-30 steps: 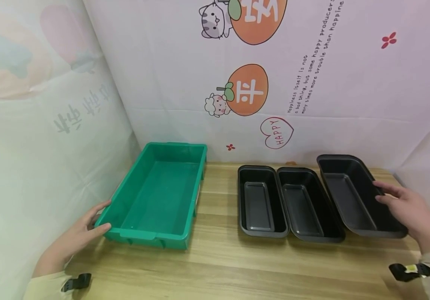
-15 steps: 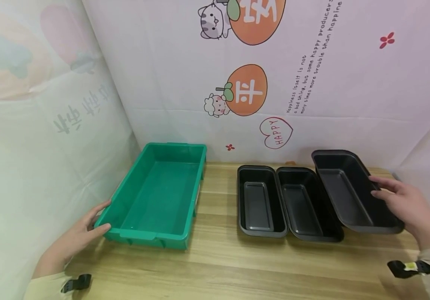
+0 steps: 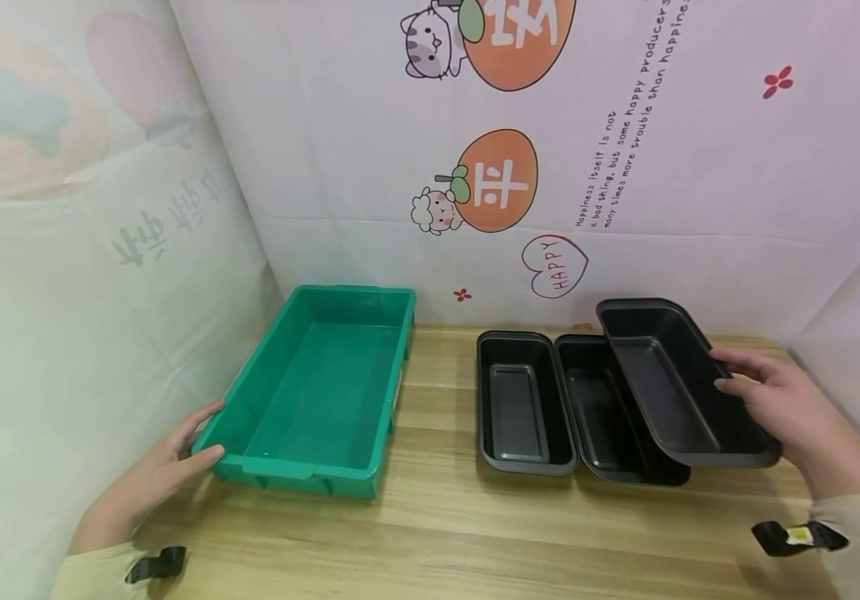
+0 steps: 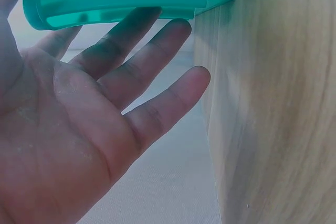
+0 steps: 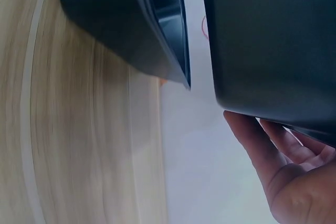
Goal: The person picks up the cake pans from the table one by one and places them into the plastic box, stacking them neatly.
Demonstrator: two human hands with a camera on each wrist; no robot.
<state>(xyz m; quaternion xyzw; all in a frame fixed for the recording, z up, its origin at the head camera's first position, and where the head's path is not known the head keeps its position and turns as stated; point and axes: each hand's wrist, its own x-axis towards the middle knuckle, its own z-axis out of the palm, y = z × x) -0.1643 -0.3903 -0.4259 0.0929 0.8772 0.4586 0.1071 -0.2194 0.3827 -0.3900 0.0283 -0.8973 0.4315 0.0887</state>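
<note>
Two black pans (image 3: 520, 412) showed ridged floors right of centre, one partly hidden by raised pan (image 3: 662, 375) pinched in right hand (image 3: 786, 408); left hand (image 3: 152, 479), fingers apart, touched green tray (image 3: 325, 392), left.

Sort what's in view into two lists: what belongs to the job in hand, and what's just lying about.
Likely part of the job:
held black pan, gripped by the right hand
green tray, touched by the left hand
left black pan and middle black pan, no hand on them

Apparently just surroundings:
printed backdrop
wooden table, as support
</note>
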